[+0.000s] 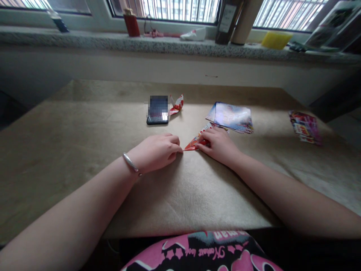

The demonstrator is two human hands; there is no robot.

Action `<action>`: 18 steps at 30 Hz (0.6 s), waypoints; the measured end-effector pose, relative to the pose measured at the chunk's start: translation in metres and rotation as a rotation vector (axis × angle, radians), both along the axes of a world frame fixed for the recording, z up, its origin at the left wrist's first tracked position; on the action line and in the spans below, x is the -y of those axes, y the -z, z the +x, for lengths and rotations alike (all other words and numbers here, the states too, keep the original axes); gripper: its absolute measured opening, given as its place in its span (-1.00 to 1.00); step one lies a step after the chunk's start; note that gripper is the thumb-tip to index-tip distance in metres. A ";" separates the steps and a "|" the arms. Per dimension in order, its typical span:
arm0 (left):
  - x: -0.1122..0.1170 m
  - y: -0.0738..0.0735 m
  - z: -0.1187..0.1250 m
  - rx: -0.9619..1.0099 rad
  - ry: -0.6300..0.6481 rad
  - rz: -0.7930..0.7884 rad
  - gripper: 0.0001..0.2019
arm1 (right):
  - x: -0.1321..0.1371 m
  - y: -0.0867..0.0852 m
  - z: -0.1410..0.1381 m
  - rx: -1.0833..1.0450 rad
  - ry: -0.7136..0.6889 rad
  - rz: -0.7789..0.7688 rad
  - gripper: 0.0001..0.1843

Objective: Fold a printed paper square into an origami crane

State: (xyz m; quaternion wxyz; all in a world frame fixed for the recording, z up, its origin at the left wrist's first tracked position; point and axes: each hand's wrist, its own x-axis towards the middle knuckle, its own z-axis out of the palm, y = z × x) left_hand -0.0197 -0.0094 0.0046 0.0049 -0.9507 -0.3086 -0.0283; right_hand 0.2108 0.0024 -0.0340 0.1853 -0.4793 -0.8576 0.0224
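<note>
On the table, a folded piece of printed red-and-white paper narrows to a sharp point facing left. My right hand lies over its wider end, fingers curled and thumb pressing on the lower edge, so part of the paper is hidden. At the pointed tip, my left hand, with a silver bangle at its wrist, has its fingers curled and fingertips closed on the paper. Just behind the right hand is a stack of glossy printed sheets.
A phone lies beyond my left hand, with a folded red-and-white paper piece beside it. Several printed cards are spread at the right. The windowsill behind holds a red bottle and a yellow block.
</note>
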 end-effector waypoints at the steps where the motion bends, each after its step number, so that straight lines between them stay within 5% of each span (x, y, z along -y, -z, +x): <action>1: -0.001 0.001 -0.001 0.009 0.005 -0.002 -0.75 | 0.000 0.000 0.000 0.002 -0.007 -0.002 -0.76; 7: -0.007 0.012 0.002 0.129 0.162 -0.006 -0.74 | -0.001 0.002 0.000 0.054 -0.011 -0.002 -0.75; 18: -0.002 0.014 0.008 0.086 0.120 0.055 -0.72 | 0.001 -0.001 -0.002 0.041 -0.003 0.028 -0.76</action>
